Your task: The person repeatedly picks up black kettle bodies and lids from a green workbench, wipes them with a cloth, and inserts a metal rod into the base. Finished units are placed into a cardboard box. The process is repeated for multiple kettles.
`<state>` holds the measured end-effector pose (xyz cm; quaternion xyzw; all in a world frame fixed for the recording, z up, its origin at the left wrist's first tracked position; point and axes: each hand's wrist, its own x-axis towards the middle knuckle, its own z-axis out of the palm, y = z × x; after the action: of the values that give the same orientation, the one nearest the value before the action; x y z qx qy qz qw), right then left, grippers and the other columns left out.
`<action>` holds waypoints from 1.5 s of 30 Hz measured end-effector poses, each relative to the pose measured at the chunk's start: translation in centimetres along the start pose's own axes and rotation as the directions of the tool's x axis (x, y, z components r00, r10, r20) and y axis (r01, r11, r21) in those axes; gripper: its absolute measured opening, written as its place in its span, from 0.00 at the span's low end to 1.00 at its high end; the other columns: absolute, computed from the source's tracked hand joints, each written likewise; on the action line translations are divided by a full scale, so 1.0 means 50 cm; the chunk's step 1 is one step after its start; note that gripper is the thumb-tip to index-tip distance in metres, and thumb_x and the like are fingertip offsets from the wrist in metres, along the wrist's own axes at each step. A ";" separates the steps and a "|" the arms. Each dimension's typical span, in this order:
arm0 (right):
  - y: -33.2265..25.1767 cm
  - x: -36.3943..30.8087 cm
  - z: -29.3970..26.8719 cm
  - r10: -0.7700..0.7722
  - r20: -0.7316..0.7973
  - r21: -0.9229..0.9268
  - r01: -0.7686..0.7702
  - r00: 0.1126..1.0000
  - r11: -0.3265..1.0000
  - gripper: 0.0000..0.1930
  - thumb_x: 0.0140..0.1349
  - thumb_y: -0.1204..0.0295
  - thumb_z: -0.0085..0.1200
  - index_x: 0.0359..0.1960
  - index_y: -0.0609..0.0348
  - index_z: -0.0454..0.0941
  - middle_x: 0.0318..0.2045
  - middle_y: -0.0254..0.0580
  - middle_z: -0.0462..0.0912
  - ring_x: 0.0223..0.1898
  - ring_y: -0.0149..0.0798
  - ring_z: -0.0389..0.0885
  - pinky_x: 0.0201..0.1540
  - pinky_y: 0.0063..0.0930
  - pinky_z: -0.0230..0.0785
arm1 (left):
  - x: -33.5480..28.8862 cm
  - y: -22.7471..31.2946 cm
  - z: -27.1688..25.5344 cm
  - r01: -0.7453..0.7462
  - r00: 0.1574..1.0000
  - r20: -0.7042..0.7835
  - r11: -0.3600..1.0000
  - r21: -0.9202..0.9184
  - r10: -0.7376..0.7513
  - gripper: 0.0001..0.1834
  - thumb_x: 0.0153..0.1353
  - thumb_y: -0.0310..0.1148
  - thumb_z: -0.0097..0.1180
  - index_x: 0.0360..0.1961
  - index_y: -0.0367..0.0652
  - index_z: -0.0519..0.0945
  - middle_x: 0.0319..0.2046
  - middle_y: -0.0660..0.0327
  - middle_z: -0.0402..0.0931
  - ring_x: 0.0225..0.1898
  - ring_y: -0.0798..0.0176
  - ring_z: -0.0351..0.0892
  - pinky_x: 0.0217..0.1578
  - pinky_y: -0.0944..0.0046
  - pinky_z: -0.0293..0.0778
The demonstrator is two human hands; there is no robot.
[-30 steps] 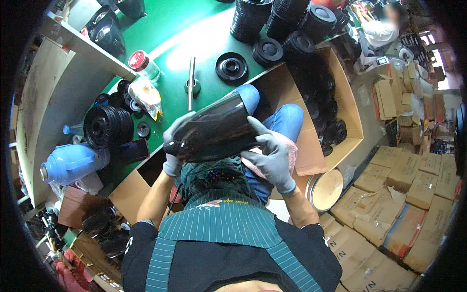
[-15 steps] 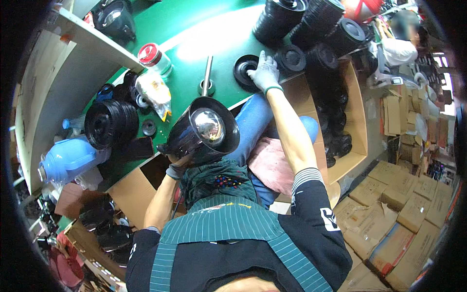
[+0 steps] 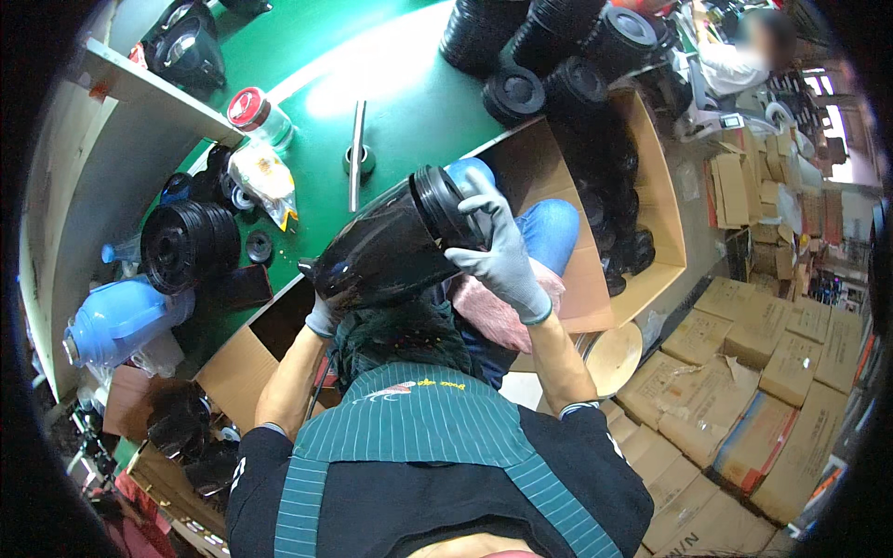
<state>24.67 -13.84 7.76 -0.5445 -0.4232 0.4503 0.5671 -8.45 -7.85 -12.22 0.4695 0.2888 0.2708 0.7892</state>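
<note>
Over my lap, a glossy black tapered housing [image 3: 377, 249] lies tilted, its wide end pointing to the upper right. My left hand [image 3: 323, 318], in a grey glove, grips it near the narrow end; most of those fingers are hidden beneath it. A ribbed black round lid [image 3: 441, 205] sits against the wide end. My gloved right hand [image 3: 502, 251] is closed around this lid's outer edge, thumb and fingers on opposite sides. Whether the lid is seated all round cannot be made out.
A metal rod [image 3: 357, 139] with a round base stands on the green table [image 3: 409, 112]. Stacked black lids [image 3: 479, 37] rise at the back; another stack [image 3: 186, 246] is at left, near a blue bottle [image 3: 126, 321]. An open carton [image 3: 642, 251] of black parts stands at right.
My right hand has picked up the black lid from the table and brought it to the housing's wide end. The housing has turned, its mouth now facing the upper right.
</note>
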 end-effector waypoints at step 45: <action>-0.047 -0.171 -0.003 -0.296 -0.086 -0.245 0.268 0.951 0.932 0.55 0.74 0.35 0.51 0.83 0.71 0.50 0.83 0.62 0.53 0.84 0.55 0.51 0.84 0.45 0.39 | 0.134 0.187 0.062 0.107 0.968 0.230 0.994 -0.015 -0.100 0.27 0.66 0.32 0.69 0.65 0.36 0.80 0.60 0.54 0.84 0.56 0.59 0.85 0.60 0.56 0.81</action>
<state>22.93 -22.17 10.16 -0.5664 -0.5111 0.2782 0.5836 -3.13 -1.14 -3.97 0.4711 0.2162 0.1771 0.8366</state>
